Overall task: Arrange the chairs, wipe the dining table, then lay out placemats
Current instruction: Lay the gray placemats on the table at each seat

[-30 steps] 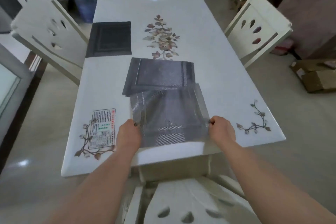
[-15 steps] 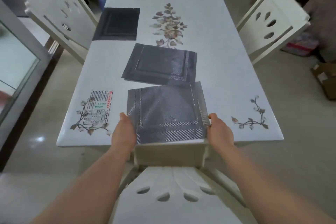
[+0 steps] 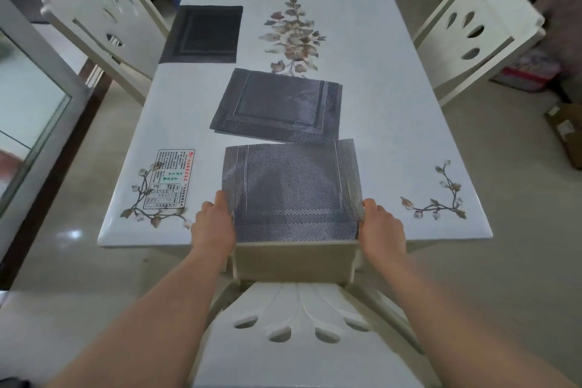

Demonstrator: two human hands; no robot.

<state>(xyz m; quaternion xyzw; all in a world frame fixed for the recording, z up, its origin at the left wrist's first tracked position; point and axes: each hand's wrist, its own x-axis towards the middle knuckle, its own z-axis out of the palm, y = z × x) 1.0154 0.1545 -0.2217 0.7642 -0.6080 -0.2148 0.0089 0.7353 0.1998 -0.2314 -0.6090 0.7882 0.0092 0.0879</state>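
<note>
Being pinched at its two near corners by the left grip (image 3: 214, 224) and the right grip (image 3: 382, 227), both closed on its woven edge, the near placemat (image 3: 293, 189) is held low on the surface (image 3: 393, 135), well nearer than the flower motif (image 3: 291, 35), with the second placemat (image 3: 277, 104) lying between it and the motif. If it is released, its far edge, which appears to touch or overlap the second placemat, could be left riding up; its near edge, judged level with the surface's rim, could be dragged off by a withdrawing arm.
</note>
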